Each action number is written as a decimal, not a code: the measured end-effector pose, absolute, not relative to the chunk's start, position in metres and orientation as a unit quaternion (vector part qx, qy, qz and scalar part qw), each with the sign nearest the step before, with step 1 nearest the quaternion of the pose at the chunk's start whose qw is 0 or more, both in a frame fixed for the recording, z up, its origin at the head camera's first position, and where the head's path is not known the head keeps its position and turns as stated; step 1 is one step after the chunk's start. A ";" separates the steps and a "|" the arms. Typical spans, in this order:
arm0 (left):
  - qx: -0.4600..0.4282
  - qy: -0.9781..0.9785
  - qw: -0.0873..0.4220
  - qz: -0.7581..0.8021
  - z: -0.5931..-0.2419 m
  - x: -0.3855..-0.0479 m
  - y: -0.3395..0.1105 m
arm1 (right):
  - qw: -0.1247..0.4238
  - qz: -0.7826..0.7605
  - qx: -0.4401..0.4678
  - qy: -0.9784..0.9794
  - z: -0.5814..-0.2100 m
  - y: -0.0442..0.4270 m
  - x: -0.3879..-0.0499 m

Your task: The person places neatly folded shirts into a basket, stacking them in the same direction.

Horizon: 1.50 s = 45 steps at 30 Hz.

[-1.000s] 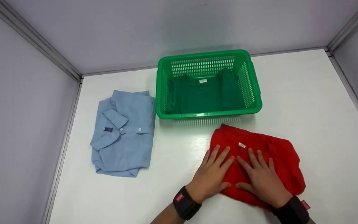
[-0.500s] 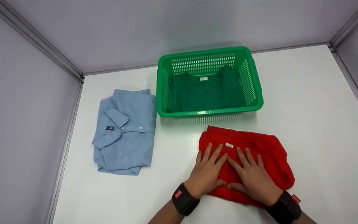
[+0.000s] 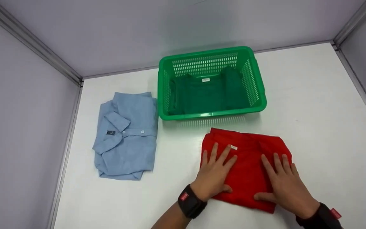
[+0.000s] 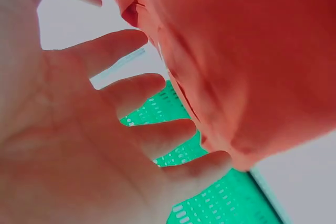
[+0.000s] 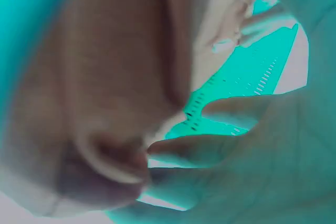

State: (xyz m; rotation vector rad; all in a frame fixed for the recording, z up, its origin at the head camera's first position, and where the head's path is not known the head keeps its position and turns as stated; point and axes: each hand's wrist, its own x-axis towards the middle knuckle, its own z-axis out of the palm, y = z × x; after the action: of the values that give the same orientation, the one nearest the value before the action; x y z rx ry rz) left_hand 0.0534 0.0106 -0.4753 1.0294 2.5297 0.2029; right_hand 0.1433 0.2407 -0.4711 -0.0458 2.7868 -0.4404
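Observation:
A folded red shirt [image 3: 246, 171] with a small white neck label lies on the table, below the basket in the head view. My left hand [image 3: 211, 178] rests on its left half with fingers spread and straight. Over the shirt's right side lies my right hand [image 3: 288, 187], fingers extended and thumb stretched inward. In the left wrist view the left hand [image 4: 79, 129] has its fingertips against the red cloth [image 4: 252, 61]. The right wrist view, tinted in colour, shows the right hand [image 5: 262, 156] with straight fingers beside a blurred cloth fold [image 5: 115, 77].
A green plastic basket [image 3: 213, 116] stands at the back of the white table, with a folded dark green garment [image 3: 205, 97] inside. Left of it lies a folded light blue button shirt [image 3: 129, 140]. Pale panels [image 3: 21, 121] enclose the table.
The red shirt slid left with both hands on it. Then my right hand moved from its middle to its right side, and the shirt's lower right edge now lies further in.

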 end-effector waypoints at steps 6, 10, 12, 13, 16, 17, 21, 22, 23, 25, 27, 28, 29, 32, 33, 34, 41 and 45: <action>0.364 0.906 0.209 0.053 -0.480 0.057 0.017 | 0.178 -0.141 -0.021 0.974 -0.479 0.237 0.142; 0.360 0.909 0.205 0.044 -0.481 0.057 0.018 | 0.192 -0.130 -0.025 0.972 -0.479 0.238 0.136; 0.362 0.909 0.202 0.032 -0.481 0.056 0.020 | 0.196 -0.130 -0.028 0.972 -0.479 0.238 0.133; 0.365 0.909 0.199 0.023 -0.481 0.056 0.020 | 0.197 -0.130 -0.030 0.971 -0.478 0.238 0.133; 0.373 0.908 0.192 -0.005 -0.480 0.055 0.022 | 0.196 -0.129 -0.037 0.971 -0.478 0.238 0.131; 0.376 0.907 0.189 -0.014 -0.480 0.055 0.022 | 0.196 -0.127 -0.039 0.972 -0.478 0.238 0.131; 0.384 0.906 0.176 -0.031 -0.481 0.055 0.021 | 0.199 -0.117 -0.046 0.972 -0.479 0.237 0.127; 0.385 0.906 0.174 -0.032 -0.482 0.055 0.020 | 0.200 -0.115 -0.047 0.972 -0.479 0.237 0.126; 0.385 0.906 0.171 -0.033 -0.482 0.055 0.019 | 0.201 -0.113 -0.050 0.972 -0.478 0.237 0.124; 0.384 0.907 0.168 -0.034 -0.482 0.055 0.017 | 0.202 -0.112 -0.056 0.971 -0.478 0.237 0.121; 0.379 0.909 0.170 -0.035 -0.482 0.056 0.015 | 0.202 -0.113 -0.063 0.971 -0.478 0.236 0.119; 0.376 0.910 0.172 -0.035 -0.482 0.056 0.014 | 0.200 -0.114 -0.067 0.971 -0.478 0.236 0.117; 0.372 0.911 0.175 -0.034 -0.483 0.056 0.013 | 0.200 -0.115 -0.070 0.970 -0.478 0.235 0.116; 0.363 0.914 0.180 -0.031 -0.483 0.055 0.009 | 0.203 -0.119 -0.076 0.969 -0.478 0.231 0.111; 0.360 0.915 0.180 -0.029 -0.483 0.055 0.008 | 0.201 -0.117 -0.079 0.969 -0.478 0.229 0.109; 0.357 0.916 0.180 -0.028 -0.483 0.054 0.007 | 0.199 -0.116 -0.082 0.970 -0.478 0.227 0.108; 0.341 0.923 0.175 -0.014 -0.482 0.050 -0.004 | 0.180 -0.105 -0.104 0.972 -0.477 0.213 0.096; 0.329 0.927 0.180 -0.001 -0.482 0.047 -0.010 | 0.172 -0.096 -0.116 0.973 -0.477 0.204 0.090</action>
State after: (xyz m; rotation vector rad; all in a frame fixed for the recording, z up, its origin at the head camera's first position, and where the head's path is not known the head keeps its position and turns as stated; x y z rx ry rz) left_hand 0.0469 -0.0102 -0.4820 0.9310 2.6191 -0.0041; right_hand 0.0900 0.2045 -0.4770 -0.3288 2.7623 -0.2730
